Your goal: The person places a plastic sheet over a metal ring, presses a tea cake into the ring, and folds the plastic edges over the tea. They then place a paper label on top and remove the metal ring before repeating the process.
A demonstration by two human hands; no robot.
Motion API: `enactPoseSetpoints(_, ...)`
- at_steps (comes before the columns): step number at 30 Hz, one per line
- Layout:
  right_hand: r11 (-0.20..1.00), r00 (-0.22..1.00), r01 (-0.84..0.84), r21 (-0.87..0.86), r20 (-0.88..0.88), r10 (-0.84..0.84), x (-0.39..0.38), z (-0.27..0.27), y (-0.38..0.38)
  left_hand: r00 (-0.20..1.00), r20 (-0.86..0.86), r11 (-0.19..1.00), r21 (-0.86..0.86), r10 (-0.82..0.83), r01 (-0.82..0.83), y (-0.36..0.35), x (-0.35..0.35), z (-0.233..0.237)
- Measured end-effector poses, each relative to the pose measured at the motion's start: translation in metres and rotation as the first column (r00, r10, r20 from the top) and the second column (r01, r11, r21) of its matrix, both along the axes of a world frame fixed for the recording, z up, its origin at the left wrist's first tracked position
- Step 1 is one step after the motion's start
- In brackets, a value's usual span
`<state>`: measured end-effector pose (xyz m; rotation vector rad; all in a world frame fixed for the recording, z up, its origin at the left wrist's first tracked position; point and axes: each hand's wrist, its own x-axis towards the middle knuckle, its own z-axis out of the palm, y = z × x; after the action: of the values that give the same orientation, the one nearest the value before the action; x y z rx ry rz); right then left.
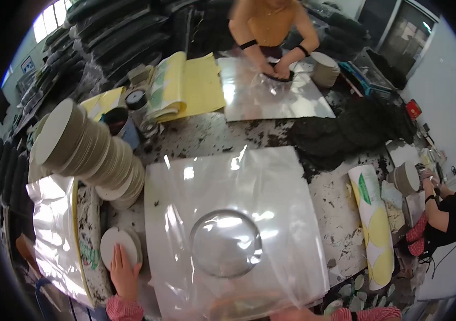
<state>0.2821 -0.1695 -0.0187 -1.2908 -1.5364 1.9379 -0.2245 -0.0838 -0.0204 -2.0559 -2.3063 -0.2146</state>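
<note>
My left hand lies flat with fingers stretched out on a low stack of round pale discs at the lower left. In front of me a large sheet of clear plastic covers the middle of the work surface. A round shape with a dark rim shows at the sheet's centre. At the bottom edge, my right hand is by the sheet's near border, blurred and partly out of view, its fingers hidden.
Tall leaning stacks of round discs stand at left, beside a shiny folded sheet. A roll with yellow circles and dark fibrous material lie at right. One person works opposite, another at far right.
</note>
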Motion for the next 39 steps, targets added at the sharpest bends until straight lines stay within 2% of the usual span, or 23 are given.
enactPoseSetpoints(1, 0.919, 0.993, -0.112, 0.379, 0.08, 0.088, 0.01, 0.025, 0.01, 0.999, -0.047, 0.999, 0.03, -0.026, 0.027, -0.005, -0.007, -0.016)
enactPoseSetpoints(3, 0.384, 0.936, -0.353, 0.853, 0.323, 0.141, 0.018, 0.06, 0.029, 0.992, -0.097, 0.995, 0.052, -0.08, 0.085, -0.009, -0.016, -0.03)
enactPoseSetpoints(4, 0.322, 0.941, -0.232, 0.918, 0.296, -0.166, 0.016, 0.058, 0.04, 0.993, -0.097, 0.996, 0.045, -0.074, 0.079, -0.012, -0.018, -0.034)
enactPoseSetpoints(5, 0.533, 0.852, -0.298, 0.792, 0.473, -0.227, 0.026, 0.042, 0.047, 0.993, -0.097, 0.997, 0.041, -0.063, 0.067, -0.015, -0.02, -0.038)
enactPoseSetpoints(6, 0.529, 0.848, -0.294, 0.796, 0.473, -0.24, 0.033, 0.025, 0.063, 0.994, -0.096, 0.998, 0.04, -0.049, 0.053, -0.016, -0.021, -0.041)
enactPoseSetpoints(8, 0.202, 0.898, -0.405, 0.892, 0.429, -0.092, 0.048, 0.008, 0.106, 0.995, -0.095, 0.999, 0.045, -0.009, 0.013, -0.011, -0.021, -0.045)
enactPoseSetpoints(10, 0.286, 0.878, -0.344, 0.895, 0.414, -0.241, 0.057, 0.034, 0.179, 0.995, -0.099, 0.999, 0.038, 0.034, -0.03, -0.012, -0.01, -0.038)
enactPoseSetpoints(12, 0.287, 0.651, -0.266, 0.92, 0.391, -0.651, 0.07, 0.039, 0.275, 0.997, -0.074, 0.994, 0.105, -0.018, 0.025, -0.004, -0.001, -0.012)
enactPoseSetpoints(13, 0.209, 0.531, -0.385, 0.899, 0.401, -0.746, 0.092, 0.03, 0.326, 0.994, 0.033, 0.977, 0.19, -0.102, 0.094, 0.001, -0.001, -0.003)
enactPoseSetpoints(14, 0.223, 0.393, -0.481, 0.848, 0.436, -0.81, 0.106, 0.024, 0.362, 0.996, 0.025, 0.984, 0.155, -0.09, 0.085, 0.001, 0.012, 0.018)
enactPoseSetpoints(16, 0.219, 0.379, -0.584, 0.782, 0.501, -0.778, 0.135, -0.006, 0.408, 0.969, 0.239, 0.956, 0.262, 0.07, -0.134, 0.006, 0.061, 0.069)
enactPoseSetpoints(17, 0.226, 0.367, -0.675, 0.702, 0.585, -0.723, 0.149, -0.027, 0.423, 0.98, 0.099, 0.927, 0.352, -0.175, 0.13, 0.012, 0.082, 0.084)
enactPoseSetpoints(18, 0.217, 0.39, -0.67, 0.71, 0.585, -0.711, 0.155, -0.031, 0.424, 0.914, -0.063, 0.83, 0.397, -0.4, 0.391, 0.018, 0.103, 0.097)
enactPoseSetpoints(20, 0.235, 0.446, -0.623, 0.746, 0.585, -0.677, 0.154, -0.04, 0.426, 0.68, 0.02, 0.614, 0.448, -0.733, 0.649, 0.039, 0.153, 0.091)
enactPoseSetpoints(21, 0.318, 0.416, -0.597, 0.737, 0.623, -0.663, 0.137, -0.018, 0.41, 0.614, 0.024, 0.576, 0.376, -0.789, 0.726, 0.048, 0.172, 0.081)
enactPoseSetpoints(22, 0.301, 0.436, -0.595, 0.745, 0.614, -0.658, 0.135, -0.019, 0.411, 0.542, 0.034, 0.526, 0.302, -0.839, 0.795, 0.054, 0.183, 0.07)
enactPoseSetpoints(23, 0.291, 0.409, -0.608, 0.739, 0.605, -0.683, 0.139, -0.02, 0.414, 0.555, 0.018, 0.535, 0.296, -0.831, 0.791, 0.052, 0.181, 0.059)
enactPoseSetpoints(25, 0.286, 0.379, -0.629, 0.723, 0.606, -0.7, 0.144, -0.018, 0.421, 0.573, 0.137, 0.584, 0.069, -0.808, 0.808, 0.045, 0.177, 0.047)
enactPoseSetpoints(28, 0.255, 0.412, -0.624, 0.739, 0.588, -0.696, 0.16, -0.036, 0.438, 0.583, 0.251, 0.588, -0.063, -0.773, 0.807, 0.078, 0.198, 0.088)
enactPoseSetpoints(30, 0.237, 0.421, -0.596, 0.767, 0.55, -0.721, 0.151, -0.029, 0.431, 0.603, 0.125, 0.589, -0.132, -0.788, 0.797, 0.101, 0.215, 0.075)
enactPoseSetpoints(32, 0.116, 0.523, -0.502, 0.857, 0.407, -0.748, 0.139, -0.018, 0.417, 0.611, 0.01, 0.598, -0.191, -0.792, 0.779, 0.113, 0.218, 0.045)
enactPoseSetpoints(34, 0.052, 0.587, -0.494, 0.868, 0.377, -0.717, 0.119, 0.003, 0.394, 0.642, 0.175, 0.603, -0.23, -0.747, 0.764, 0.113, 0.218, 0.013)
enactPoseSetpoints(39, -0.112, 0.827, -0.417, 0.902, 0.325, -0.459, 0.063, 0.067, 0.312, 0.667, 0.185, 0.59, -0.339, -0.722, 0.733, 0.115, 0.224, -0.01)
